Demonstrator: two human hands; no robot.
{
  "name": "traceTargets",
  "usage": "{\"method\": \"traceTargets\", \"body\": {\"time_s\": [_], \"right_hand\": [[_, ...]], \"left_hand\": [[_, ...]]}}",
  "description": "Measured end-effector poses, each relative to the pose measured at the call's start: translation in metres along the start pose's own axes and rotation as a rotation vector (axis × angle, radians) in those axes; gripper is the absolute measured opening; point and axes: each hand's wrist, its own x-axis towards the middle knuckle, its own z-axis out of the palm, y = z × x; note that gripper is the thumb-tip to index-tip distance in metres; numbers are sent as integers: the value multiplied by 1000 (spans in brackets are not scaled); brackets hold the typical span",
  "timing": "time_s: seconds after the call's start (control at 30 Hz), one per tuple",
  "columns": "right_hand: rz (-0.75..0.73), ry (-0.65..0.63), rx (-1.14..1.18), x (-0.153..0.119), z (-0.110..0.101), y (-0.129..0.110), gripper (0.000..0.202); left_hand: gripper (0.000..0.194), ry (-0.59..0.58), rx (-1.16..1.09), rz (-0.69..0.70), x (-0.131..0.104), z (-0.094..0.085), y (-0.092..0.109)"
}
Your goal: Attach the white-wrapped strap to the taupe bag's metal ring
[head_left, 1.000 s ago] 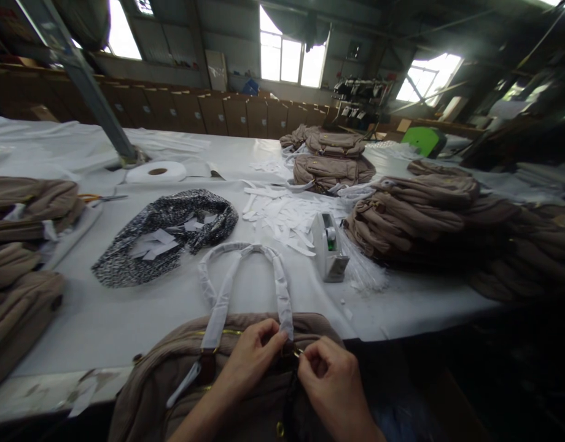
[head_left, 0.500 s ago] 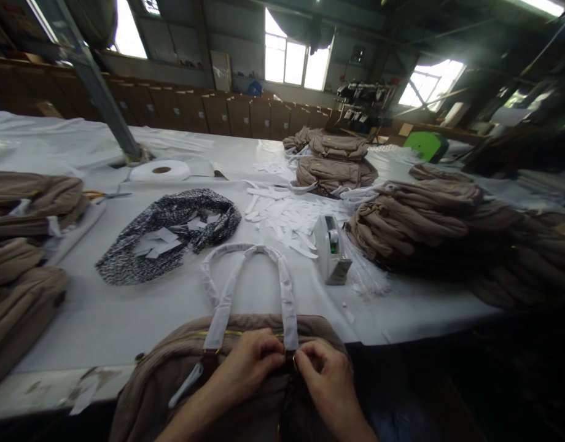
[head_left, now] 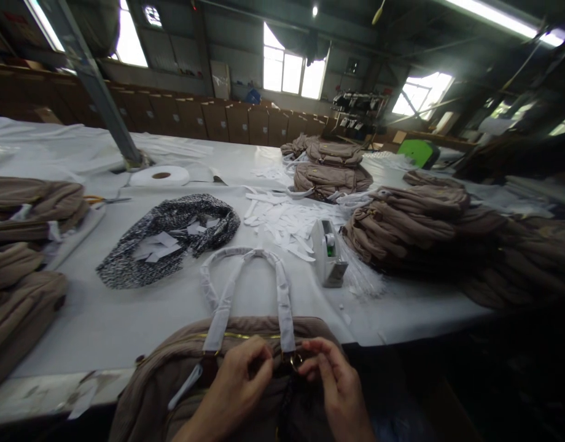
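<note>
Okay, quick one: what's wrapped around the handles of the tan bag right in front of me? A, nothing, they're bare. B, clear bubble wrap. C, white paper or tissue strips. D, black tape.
C: the bag's looped handles are covered in white wrapping along their length.

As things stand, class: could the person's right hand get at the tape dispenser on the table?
Probably yes: the right hand is at the bag's ring, and only bare white table lies between it and the tape dispenser.
</note>
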Motion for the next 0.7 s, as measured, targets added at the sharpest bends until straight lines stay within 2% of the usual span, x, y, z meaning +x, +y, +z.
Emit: {"method": "traceTargets", "body": {"time_s": [0.13, 0.27, 0.33, 0.43, 0.53, 0.7], "right_hand": [[5, 69, -23, 1, 1, 1, 30], [59, 127, 67, 3, 9, 1, 35], [44, 153, 50, 5, 14, 0, 37], [-68, 195, -20, 8, 20, 0, 37], [-174, 216, -96, 9, 25, 2, 38], [-140, 217, -114, 9, 30, -2, 32]], "left_hand": [[18, 52, -250, 26, 0, 3, 3], [18, -38, -709, -117, 4, 14, 0], [23, -15, -859, -192, 6, 22, -5], [33, 101, -896, -226, 9, 31, -11], [36, 140, -920, -211, 9, 35, -17], [38, 151, -931, -263, 6, 40, -26]]}}
